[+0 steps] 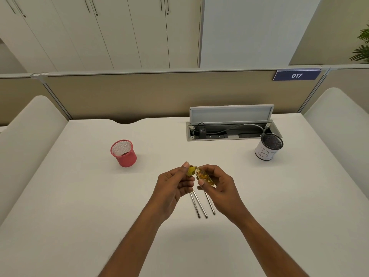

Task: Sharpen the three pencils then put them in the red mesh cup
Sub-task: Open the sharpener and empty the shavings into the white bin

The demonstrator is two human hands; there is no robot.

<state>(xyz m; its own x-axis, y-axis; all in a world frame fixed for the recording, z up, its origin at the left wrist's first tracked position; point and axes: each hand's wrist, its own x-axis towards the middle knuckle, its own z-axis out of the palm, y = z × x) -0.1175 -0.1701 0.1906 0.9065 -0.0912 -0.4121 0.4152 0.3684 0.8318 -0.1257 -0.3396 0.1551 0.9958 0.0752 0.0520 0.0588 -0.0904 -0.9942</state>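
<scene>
Sharpener in both hands, pencils untouched.
Your left hand (175,182) pinches the cap, right hand (215,180) grips the sharpener (205,176); pencils (201,204) lie beneath, pointing away.

A blue sign (297,75) fixed to the top of the desk partition (159,92) reads "017" in white numerals. The white paper wrap on the black mesh cup (268,147) at the right carries hand-drawn letters, apparently "BI", only partly legible.
</scene>
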